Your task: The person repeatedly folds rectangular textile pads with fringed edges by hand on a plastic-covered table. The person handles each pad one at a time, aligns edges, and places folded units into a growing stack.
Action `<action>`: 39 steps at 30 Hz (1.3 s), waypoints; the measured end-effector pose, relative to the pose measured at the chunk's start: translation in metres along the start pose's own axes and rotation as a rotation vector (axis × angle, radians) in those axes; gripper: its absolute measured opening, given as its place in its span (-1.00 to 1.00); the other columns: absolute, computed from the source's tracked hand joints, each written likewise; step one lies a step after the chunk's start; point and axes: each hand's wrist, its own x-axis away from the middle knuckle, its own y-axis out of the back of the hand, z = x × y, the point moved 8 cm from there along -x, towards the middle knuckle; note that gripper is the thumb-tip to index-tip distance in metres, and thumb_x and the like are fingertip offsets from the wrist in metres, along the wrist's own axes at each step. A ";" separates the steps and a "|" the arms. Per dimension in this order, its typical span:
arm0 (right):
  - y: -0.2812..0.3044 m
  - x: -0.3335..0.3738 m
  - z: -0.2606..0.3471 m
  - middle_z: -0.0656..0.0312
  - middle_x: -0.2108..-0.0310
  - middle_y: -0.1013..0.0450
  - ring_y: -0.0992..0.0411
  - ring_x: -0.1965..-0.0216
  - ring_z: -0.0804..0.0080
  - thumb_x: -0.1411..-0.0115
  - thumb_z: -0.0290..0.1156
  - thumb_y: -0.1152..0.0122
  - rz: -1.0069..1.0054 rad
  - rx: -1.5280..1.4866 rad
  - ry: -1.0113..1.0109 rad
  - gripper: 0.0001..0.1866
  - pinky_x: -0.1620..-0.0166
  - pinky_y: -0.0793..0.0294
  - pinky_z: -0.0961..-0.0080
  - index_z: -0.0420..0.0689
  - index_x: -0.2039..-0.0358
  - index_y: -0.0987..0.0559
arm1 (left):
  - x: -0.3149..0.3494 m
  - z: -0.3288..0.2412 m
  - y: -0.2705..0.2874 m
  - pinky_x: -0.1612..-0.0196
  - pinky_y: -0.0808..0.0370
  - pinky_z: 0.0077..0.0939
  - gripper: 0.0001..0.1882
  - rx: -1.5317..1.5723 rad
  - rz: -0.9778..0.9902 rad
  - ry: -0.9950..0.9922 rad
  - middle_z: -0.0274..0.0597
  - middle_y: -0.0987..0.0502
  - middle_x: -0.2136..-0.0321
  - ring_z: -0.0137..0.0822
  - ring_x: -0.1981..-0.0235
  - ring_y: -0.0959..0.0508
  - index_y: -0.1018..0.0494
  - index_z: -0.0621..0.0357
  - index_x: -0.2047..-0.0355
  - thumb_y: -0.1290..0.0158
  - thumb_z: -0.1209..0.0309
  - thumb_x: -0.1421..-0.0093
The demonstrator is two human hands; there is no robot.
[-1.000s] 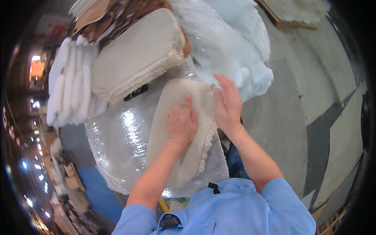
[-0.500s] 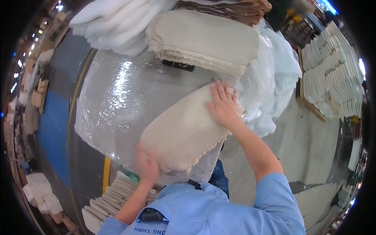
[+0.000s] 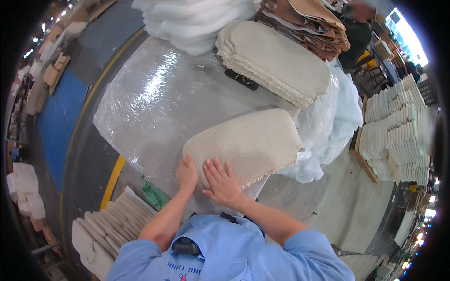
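The right hand (image 3: 224, 186), earlier farther right on the beige pad (image 3: 251, 143), is lying at lower centre, grip released; the left hand (image 3: 187, 175) is touching the pad, grip unclear.

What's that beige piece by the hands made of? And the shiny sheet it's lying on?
The beige piece looks like dull, coarse cloth: its surface is grainy and its edge frayed. The shiny sheet is probably glossy clear plastic: light glares off its wrinkles.
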 end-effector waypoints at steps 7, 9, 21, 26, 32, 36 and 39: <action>0.028 0.020 -0.034 0.01 -0.57 -0.14 0.02 -0.62 0.00 -0.39 -0.10 -0.21 -0.105 -0.002 0.201 -0.31 -0.57 0.17 -0.26 -0.06 -0.47 -0.37 | 0.003 -0.008 0.007 -0.19 -0.48 0.04 -0.20 0.017 0.056 -0.058 0.27 -0.67 -0.02 0.28 -0.11 -0.62 -0.55 0.32 -0.17 0.05 -0.25 -0.42; 0.074 -0.005 -0.101 -0.02 -0.58 -0.12 0.03 -0.61 -0.06 -0.43 -0.06 -0.15 -0.228 0.184 -0.033 -0.30 -0.55 0.19 -0.32 -0.06 -0.50 -0.33 | 0.002 -0.007 0.008 -0.18 -0.50 0.03 -0.20 0.028 0.058 -0.059 0.29 -0.67 0.00 0.27 -0.11 -0.63 -0.56 0.35 -0.15 0.04 -0.26 -0.42; -0.008 -0.076 -0.003 0.05 -0.66 0.14 0.30 -0.64 -0.29 -0.35 0.28 -0.11 0.066 0.270 0.096 -0.06 -0.52 0.35 -0.48 0.13 -0.61 -0.15 | 0.044 0.055 0.055 -0.01 -0.54 0.07 -0.58 0.202 0.023 0.243 0.25 -0.68 0.18 0.30 0.11 -0.67 -0.52 0.18 0.08 -0.06 0.06 -0.35; -0.009 -0.074 0.005 0.11 -0.67 0.17 0.36 -0.66 -0.18 -0.32 0.31 -0.12 0.078 0.252 0.126 -0.05 -0.53 0.42 -0.43 0.23 -0.62 -0.15 | 0.078 0.237 0.153 0.08 -0.53 -0.19 -0.63 0.728 -0.440 0.614 0.04 -0.56 0.23 -0.15 0.13 -0.62 -0.37 0.16 -0.04 -0.06 0.52 -0.21; -0.012 -0.078 0.005 0.11 -0.68 0.17 0.36 -0.67 -0.13 -0.39 0.34 0.04 0.018 0.279 0.211 -0.11 -0.54 0.48 -0.37 0.19 -0.61 -0.17 | 0.007 0.282 0.170 0.06 -0.55 -0.10 -0.67 0.260 -0.483 0.383 0.09 -0.65 0.18 0.01 0.13 -0.67 -0.44 0.23 -0.09 0.00 0.55 -0.32; -0.015 -0.078 -0.001 0.09 -0.67 0.15 0.35 -0.67 -0.14 -0.40 0.36 0.06 0.011 0.262 0.213 -0.11 -0.54 0.50 -0.35 0.18 -0.60 -0.20 | -0.024 0.292 0.127 -0.06 -0.58 0.01 -0.70 -0.118 -0.073 0.334 0.16 -0.69 0.04 0.20 0.00 -0.67 -0.63 0.23 -0.02 -0.05 0.48 -0.33; -0.019 -0.077 -0.002 0.06 -0.67 0.13 0.35 -0.66 -0.18 -0.37 0.35 -0.01 -0.004 0.229 0.221 -0.11 -0.53 0.50 -0.37 0.18 -0.59 -0.23 | -0.029 0.309 0.089 -0.09 -0.59 0.02 -0.70 -0.359 0.329 0.340 0.17 -0.69 0.02 0.21 -0.03 -0.66 -0.66 0.24 0.01 -0.08 0.43 -0.33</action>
